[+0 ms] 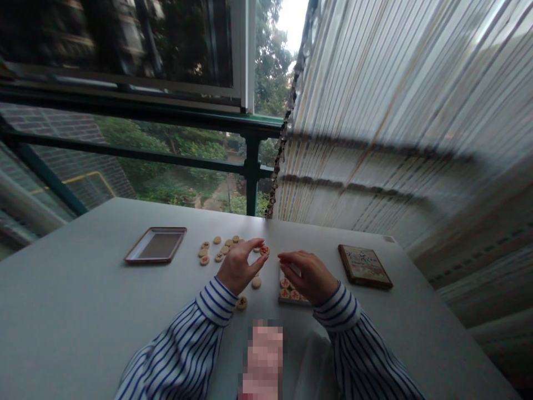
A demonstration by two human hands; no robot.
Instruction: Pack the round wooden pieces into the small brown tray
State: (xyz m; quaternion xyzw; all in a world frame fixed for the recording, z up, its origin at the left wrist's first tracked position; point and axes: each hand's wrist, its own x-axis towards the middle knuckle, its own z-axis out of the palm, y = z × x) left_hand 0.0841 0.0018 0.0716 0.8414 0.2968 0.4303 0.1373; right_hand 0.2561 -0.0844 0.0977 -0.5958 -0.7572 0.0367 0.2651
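Note:
Between the thumb and index finger of my left hand (238, 266) is a round wooden Chinese chess piece (265, 251) with a red character. My right hand (308, 273) hovers over a shallow box (293, 301), thumb a little apart from its fingers, with nothing visible in them. Red-marked pieces (285, 293) lie in rows in that box; my right hand hides part of it. Loose pieces (204, 260) are scattered on the table beyond my left hand. Nearer to me, a plain piece (256, 283) and a dark-marked piece (242, 303) lie beside my left wrist.
An open shallow tray or lid (157, 245) with a brown rim rests at the left of the white table (75, 300). To the right lies a flat box (365, 266) with a printed cover. A string curtain (375, 111) and a window railing (251, 161) border the far edge.

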